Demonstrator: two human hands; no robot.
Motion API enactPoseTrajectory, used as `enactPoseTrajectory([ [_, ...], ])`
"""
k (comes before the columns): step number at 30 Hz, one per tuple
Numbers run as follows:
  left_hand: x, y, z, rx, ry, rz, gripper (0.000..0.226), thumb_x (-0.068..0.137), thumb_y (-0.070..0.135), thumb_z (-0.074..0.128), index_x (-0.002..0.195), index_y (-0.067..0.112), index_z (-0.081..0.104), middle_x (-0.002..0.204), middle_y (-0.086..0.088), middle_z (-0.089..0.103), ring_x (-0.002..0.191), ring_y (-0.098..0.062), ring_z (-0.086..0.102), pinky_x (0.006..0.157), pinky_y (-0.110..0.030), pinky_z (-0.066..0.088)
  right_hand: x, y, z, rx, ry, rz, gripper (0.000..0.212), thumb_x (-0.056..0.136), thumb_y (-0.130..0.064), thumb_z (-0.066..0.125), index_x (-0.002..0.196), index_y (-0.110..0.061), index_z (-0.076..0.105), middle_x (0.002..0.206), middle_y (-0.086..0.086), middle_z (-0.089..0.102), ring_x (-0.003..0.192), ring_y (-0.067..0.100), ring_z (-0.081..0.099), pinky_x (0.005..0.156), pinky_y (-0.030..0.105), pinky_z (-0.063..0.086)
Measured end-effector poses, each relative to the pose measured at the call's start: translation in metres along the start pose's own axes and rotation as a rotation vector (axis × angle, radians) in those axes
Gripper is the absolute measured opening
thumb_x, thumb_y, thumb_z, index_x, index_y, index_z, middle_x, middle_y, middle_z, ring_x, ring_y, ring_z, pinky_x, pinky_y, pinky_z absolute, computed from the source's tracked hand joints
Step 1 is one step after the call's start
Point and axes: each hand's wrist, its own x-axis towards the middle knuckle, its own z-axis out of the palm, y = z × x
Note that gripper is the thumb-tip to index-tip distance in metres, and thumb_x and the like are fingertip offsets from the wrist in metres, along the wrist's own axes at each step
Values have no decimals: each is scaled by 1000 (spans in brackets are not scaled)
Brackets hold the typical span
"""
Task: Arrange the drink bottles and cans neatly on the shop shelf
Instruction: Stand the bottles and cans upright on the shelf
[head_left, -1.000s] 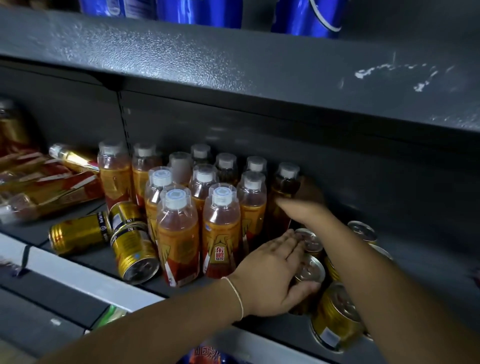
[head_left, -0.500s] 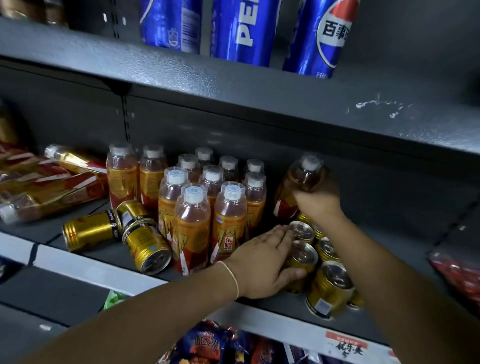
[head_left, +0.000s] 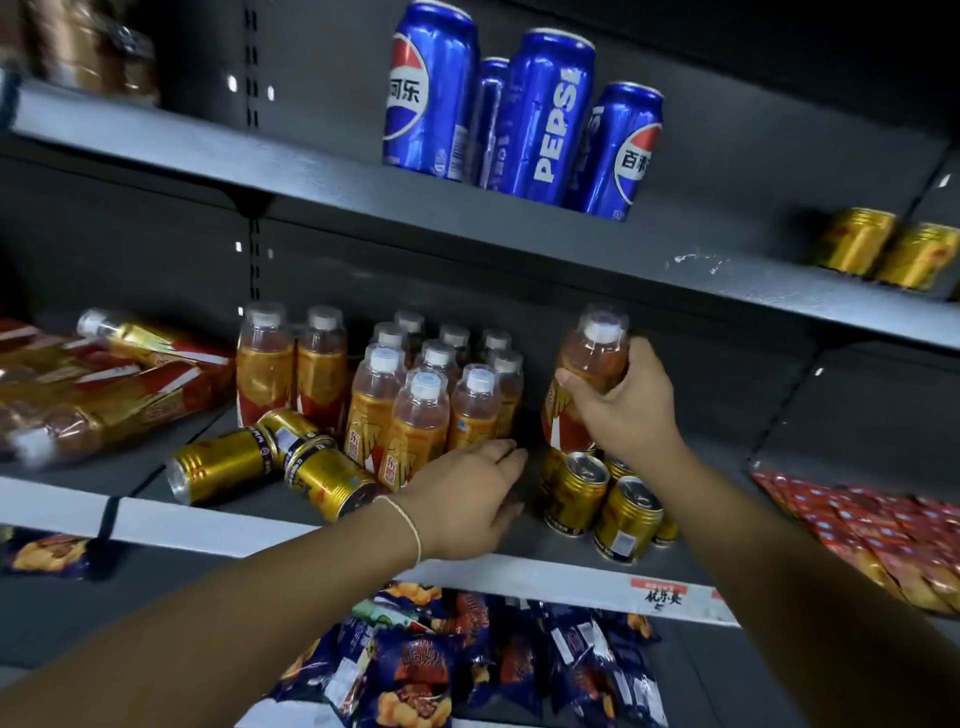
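On the middle shelf (head_left: 218, 530) stands a cluster of several orange drink bottles (head_left: 415, 410) with white caps. My right hand (head_left: 623, 410) grips one more orange bottle (head_left: 592, 358), held above several upright gold cans (head_left: 597, 499). My left hand (head_left: 467, 499) lies flat with straight fingers between the bottle cluster and the upright cans, its fingertips near the front bottles. To the left, three gold cans (head_left: 270, 462) lie on their sides. More bottles (head_left: 114, 384) lie toppled at the far left.
Blue Pepsi cans (head_left: 519, 114) stand on the upper shelf, with two gold cans (head_left: 883, 249) at its right end. Red packets (head_left: 883, 530) lie at the right of the middle shelf. Snack bags (head_left: 467, 660) fill the shelf below.
My right hand has lifted the orange bottle up and away from the cluster, above the upright cans. My left hand has left the can tops and moved left toward the bottles.
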Motion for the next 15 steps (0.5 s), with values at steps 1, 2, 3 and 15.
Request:
enactPoseTrajectory([
  [1, -9, -2, -4, 2, 8, 3, 65, 101, 42, 41, 155, 12, 22, 159, -12, 25, 139, -30, 36, 109, -36, 38, -8, -8, -2, -4, -8, -10, 49, 77, -36, 83, 112, -26, 50, 112, 1, 61, 105, 19, 59, 91, 35, 50],
  [2, -19, -5, -8, 1, 16, 4, 65, 100, 42, 41, 154, 11, 23, 157, -12, 29, 135, -30, 40, 106, -36, 41, -16, -16, -3, -7, -14, -12, 49, 77, -36, 83, 113, -27, 51, 112, -1, 62, 105, 18, 59, 90, 34, 49],
  [3, -29, -8, -12, -2, 21, 3, 64, 100, 42, 42, 154, 12, 24, 153, -12, 35, 131, -30, 44, 102, -35, 44, -25, -24, -3, -7, -21, -5, 51, 77, -37, 83, 115, -27, 51, 112, -3, 61, 104, 17, 58, 89, 32, 48],
  [15, -175, -91, -44, 78, -66, -277, 64, 99, 43, 44, 149, 8, 27, 143, -16, 43, 126, -33, 45, 96, -40, 46, -113, -122, 86, 62, -232, 50, 39, 68, -50, 84, 88, -36, 54, 88, -23, 62, 79, -5, 59, 63, 17, 46],
])
